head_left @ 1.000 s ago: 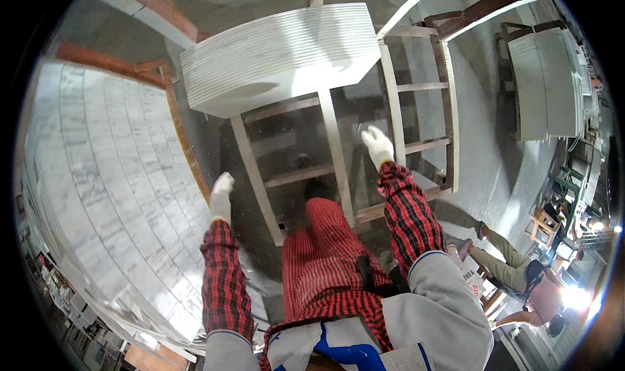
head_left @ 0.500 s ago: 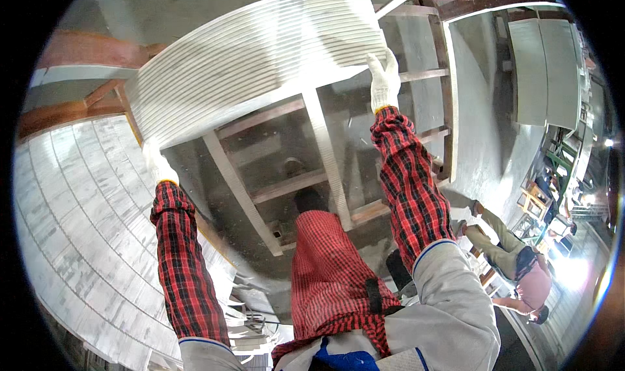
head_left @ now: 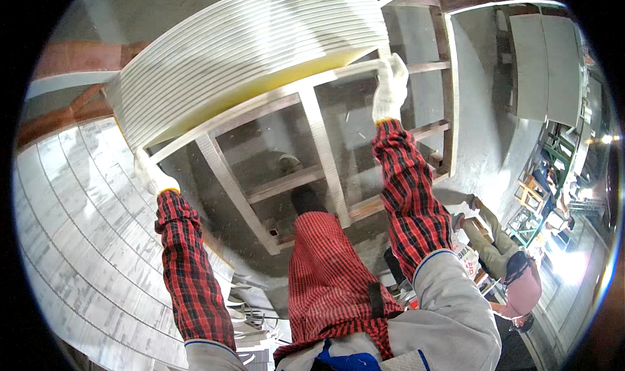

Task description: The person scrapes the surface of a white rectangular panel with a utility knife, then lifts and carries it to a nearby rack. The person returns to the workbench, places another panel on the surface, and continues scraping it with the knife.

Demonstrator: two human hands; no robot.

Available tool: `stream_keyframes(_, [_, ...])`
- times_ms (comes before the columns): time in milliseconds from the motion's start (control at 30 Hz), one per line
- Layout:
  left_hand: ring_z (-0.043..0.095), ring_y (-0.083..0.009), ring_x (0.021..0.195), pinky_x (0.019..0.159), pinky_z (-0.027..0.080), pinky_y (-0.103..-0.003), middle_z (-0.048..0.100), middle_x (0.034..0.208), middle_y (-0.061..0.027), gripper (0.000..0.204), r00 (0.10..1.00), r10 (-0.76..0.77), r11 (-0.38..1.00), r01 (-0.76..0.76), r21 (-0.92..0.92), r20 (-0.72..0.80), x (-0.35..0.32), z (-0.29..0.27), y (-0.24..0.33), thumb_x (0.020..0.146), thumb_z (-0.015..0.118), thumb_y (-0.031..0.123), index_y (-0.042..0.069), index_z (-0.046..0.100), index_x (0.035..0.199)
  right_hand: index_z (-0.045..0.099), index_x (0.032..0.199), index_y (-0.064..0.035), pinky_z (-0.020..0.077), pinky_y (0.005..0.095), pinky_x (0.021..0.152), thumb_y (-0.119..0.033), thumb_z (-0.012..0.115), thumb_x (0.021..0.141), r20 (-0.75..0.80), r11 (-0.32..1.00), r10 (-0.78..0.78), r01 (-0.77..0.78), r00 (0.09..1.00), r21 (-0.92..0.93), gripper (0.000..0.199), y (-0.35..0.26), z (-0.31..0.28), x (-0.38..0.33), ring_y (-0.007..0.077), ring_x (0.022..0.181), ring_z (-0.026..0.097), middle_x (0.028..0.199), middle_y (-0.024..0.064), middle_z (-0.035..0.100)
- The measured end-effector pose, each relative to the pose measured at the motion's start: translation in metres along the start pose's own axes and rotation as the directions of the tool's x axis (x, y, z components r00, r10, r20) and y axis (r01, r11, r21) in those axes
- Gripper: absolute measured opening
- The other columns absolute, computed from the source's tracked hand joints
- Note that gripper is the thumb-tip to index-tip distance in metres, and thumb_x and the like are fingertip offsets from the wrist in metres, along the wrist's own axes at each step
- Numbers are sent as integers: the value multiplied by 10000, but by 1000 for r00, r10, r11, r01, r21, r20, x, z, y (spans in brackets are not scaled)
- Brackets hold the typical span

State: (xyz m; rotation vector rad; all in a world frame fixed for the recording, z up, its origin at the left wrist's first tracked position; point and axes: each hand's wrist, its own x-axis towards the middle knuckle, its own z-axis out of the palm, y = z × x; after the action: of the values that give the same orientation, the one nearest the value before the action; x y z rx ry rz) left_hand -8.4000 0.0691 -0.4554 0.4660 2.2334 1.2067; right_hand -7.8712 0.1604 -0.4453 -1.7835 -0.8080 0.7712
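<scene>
Both gloved hands grip a thin white board (head_left: 254, 107), seen nearly edge-on, at the near side of a ribbed white row (head_left: 260, 52) lying across the far part of a slatted rack (head_left: 325, 156). The left hand (head_left: 153, 174) holds the board's left end, its fingers too blurred to tell apart; the right hand (head_left: 391, 89) has its fingers bent around the right end. A yellow face (head_left: 280, 78) shows between board and row. Pale patterned panels (head_left: 84, 221) lie beyond the rack's left edge.
</scene>
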Motion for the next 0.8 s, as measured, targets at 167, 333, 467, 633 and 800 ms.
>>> stream_keyframes(167, [641, -259, 1066, 947, 515, -395, 654, 1185, -132, 378, 996, 61, 934, -79, -348, -62, -4, -4, -63, 959, 601, 293, 10, 585, 1209, 613, 1232, -45, 434, 391, 1057, -510, 433, 1044, -40, 860, 173, -131, 984, 494, 533, 22, -26, 1, 233, 1144, 592, 1192, 103, 631])
stream_keyframes(333, [600, -282, 1182, 996, 473, -470, 634, 1284, -139, 484, 813, 519, 486, -535, 691, 264, 12, -9, -155, 928, 603, 376, 26, 603, 1263, 627, 1192, 7, 468, 437, 992, -618, 279, 1030, 241, 639, 362, -428, 901, 639, 734, 105, -2, 32, 282, 1042, 614, 1125, 140, 658])
stream_keyframes(467, [601, -304, 1130, 994, 475, -497, 622, 1262, -140, 504, 979, -124, 884, 182, -431, 159, 7, 14, -150, 989, 476, 422, 8, 588, 1252, 668, 1124, -21, 516, 452, 942, -705, 290, 984, 626, 496, 263, -659, 735, 565, 794, 103, 24, 15, 321, 991, 631, 1078, 131, 684])
stream_keyframes(633, [580, -245, 913, 898, 486, -463, 574, 949, -54, 361, 899, -369, 498, 407, -766, 237, -29, 45, -87, 991, 434, 417, 77, 539, 929, 571, 847, -60, 520, 473, 981, -594, 360, 1025, 448, 562, 306, -539, 840, 628, 601, 72, 18, -4, 311, 1004, 609, 1044, 112, 649])
stream_keyframes(800, [537, -167, 795, 800, 475, -411, 511, 758, 27, 340, 939, -93, 519, 329, -789, 330, 18, -16, -161, 986, 429, 410, 155, 482, 768, 560, 827, -79, 503, 432, 921, -538, 429, 1031, 450, 417, 285, -533, 846, 737, 519, 110, 24, -10, 273, 924, 592, 907, 81, 590])
